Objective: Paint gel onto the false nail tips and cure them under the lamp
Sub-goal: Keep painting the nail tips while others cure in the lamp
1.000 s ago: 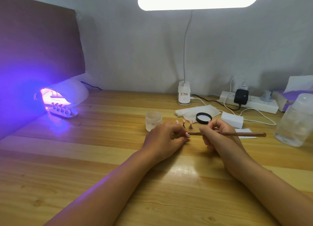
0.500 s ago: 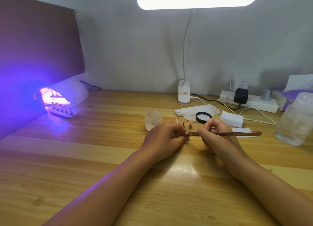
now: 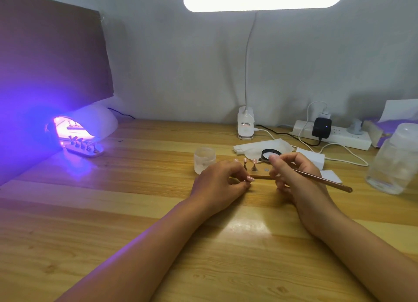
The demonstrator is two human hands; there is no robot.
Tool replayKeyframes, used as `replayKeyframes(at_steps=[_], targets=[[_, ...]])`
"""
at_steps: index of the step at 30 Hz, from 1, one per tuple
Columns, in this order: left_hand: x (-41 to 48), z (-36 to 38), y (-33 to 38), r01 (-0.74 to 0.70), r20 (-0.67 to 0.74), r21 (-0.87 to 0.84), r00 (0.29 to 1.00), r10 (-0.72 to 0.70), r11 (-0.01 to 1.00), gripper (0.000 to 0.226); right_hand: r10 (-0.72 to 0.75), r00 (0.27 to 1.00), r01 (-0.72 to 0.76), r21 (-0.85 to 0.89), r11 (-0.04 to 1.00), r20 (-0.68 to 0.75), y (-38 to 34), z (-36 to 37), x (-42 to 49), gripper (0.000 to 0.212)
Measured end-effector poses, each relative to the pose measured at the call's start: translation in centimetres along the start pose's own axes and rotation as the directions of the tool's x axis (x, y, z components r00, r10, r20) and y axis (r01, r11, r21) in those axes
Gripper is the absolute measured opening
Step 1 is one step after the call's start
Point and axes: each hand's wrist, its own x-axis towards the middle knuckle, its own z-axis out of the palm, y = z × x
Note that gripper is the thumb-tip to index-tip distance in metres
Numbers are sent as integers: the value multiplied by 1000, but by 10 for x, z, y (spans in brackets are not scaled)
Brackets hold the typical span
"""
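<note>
Nail tip (image 3: pixel 250 179) is pinched between thumb and forefinger of the left hand (image 3: pixel 222 184), at that hand's right edge. A brush (image 3: pixel 321 180) is gripped pen-fashion in the curled fingers of the right hand (image 3: pixel 291 175). Its long axis is slanted from lower right up toward the left, and the bristle end is hidden by the fingers. The pinched tip is found just left of the right hand, not touching it, so a short leftward reach is judged sufficient. The lit curing lamp (image 3: pixel 90 123) is set well away, left of the left hand.

the wooden desk (image 3: pixel 113 211) carries a curing lamp (image 3: pixel 90 125), a small jar (image 3: pixel 204 158), a power strip (image 3: pixel 334 136) and tissues (image 3: pixel 260 146).
</note>
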Motion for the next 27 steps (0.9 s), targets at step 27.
replayKeyframes(at_steps=[27], targets=[[0, 3, -3, -36, -15, 39, 999, 36, 999, 4, -31, 999, 42, -286, 957, 42, 2, 4, -2, 13]])
